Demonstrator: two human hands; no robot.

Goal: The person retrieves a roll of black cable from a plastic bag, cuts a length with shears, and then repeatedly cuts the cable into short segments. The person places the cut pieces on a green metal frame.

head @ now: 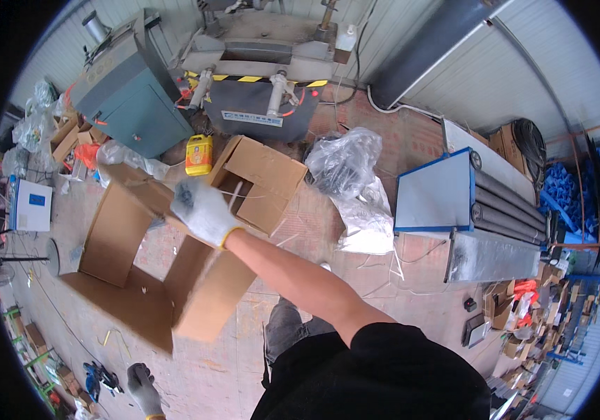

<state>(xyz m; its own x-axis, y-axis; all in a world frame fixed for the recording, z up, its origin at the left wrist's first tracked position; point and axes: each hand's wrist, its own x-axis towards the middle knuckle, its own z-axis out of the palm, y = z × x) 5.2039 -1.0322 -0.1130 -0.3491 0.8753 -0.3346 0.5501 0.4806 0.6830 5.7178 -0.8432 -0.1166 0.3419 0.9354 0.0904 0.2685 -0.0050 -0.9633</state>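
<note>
My right hand (203,210), in a white knitted work glove with a grey palm coating, is shut on the upper edge of an open, bottomless cardboard box (121,231). The box hangs tilted in front of me, its flaps spread and partly blurred. My left hand (143,388), gloved the same way, is low at the left, apart from the box, its fingers curled with nothing visible in them. Beyond my right hand a second open cardboard box (273,173) stands on the floor, with a pale strap across its opening. A yellow plastic jug (199,155) stands beside it.
Clear plastic sheeting (349,163) and a white sack (368,226) lie right of the second box. Ahead stand a teal metal cabinet (132,113) and a machine with pneumatic cylinders (263,100). At right is a blue-edged roller stand (433,191); loose straps (378,289) lie on the floor.
</note>
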